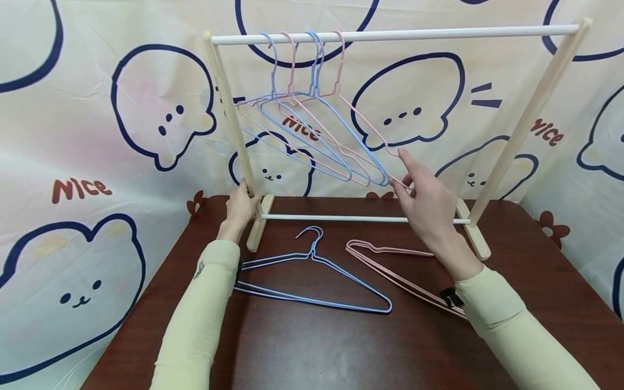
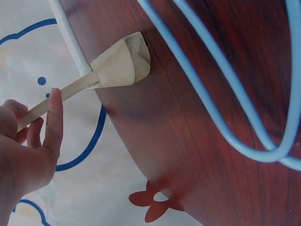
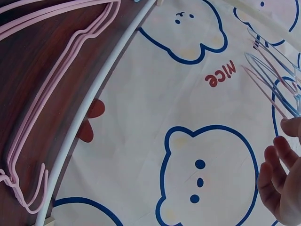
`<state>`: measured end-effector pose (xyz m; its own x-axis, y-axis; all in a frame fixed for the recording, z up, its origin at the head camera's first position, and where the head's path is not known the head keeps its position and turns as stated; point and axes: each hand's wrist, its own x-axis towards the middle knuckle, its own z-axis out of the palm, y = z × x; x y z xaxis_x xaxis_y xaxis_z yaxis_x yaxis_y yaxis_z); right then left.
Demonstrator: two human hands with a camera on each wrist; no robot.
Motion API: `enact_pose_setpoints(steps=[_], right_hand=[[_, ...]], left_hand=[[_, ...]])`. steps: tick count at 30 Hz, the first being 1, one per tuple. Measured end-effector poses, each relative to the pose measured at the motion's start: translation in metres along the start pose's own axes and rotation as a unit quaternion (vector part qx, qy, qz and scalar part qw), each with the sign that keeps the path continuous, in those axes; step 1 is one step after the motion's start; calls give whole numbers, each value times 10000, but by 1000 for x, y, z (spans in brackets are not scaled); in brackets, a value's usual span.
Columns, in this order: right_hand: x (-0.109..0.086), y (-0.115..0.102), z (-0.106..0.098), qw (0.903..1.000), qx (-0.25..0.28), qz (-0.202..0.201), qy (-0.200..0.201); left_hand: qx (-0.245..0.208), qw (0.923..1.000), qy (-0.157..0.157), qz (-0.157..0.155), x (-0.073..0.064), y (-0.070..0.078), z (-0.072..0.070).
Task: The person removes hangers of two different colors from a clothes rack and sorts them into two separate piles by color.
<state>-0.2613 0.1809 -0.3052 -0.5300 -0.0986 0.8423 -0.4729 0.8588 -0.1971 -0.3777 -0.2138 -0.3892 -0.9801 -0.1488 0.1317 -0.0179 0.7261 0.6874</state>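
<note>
My left hand (image 1: 240, 208) grips the lower left post (image 1: 234, 130) of a white-and-cream clothes rack; in the left wrist view the fingers (image 2: 55, 115) wrap this post. From the rack's top rail (image 1: 439, 34) hang several blue and pink clothes hangers, bunched toward the left. The rightmost is a pink hanger (image 1: 363, 119), and my right hand (image 1: 431, 203) pinches its right corner, index finger above and thumb below. In the right wrist view, the right hand (image 3: 282, 183) shows at the right edge beside the hanging hangers.
Blue hangers (image 1: 351, 279) lie stacked on the dark wooden table (image 1: 317, 352) below the rack. Pink hangers (image 1: 390, 277) lie to their right, partly under my right forearm. The rack's lower rail (image 1: 336, 218) runs just above the tabletop. A patterned cloth (image 1: 73, 135) covers the wall behind.
</note>
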Motion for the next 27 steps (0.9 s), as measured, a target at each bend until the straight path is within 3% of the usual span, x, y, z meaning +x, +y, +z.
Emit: enact_pose_setpoints(steps=[11,27], right_hand=[[0,-1,-4,9996,164,-99,230],[2,0,-12,9975,534,-102,451]], left_hand=[[-105,9999,-37,-69,-3,1,-1],[76,10000,1,-24,-1,1,0]])
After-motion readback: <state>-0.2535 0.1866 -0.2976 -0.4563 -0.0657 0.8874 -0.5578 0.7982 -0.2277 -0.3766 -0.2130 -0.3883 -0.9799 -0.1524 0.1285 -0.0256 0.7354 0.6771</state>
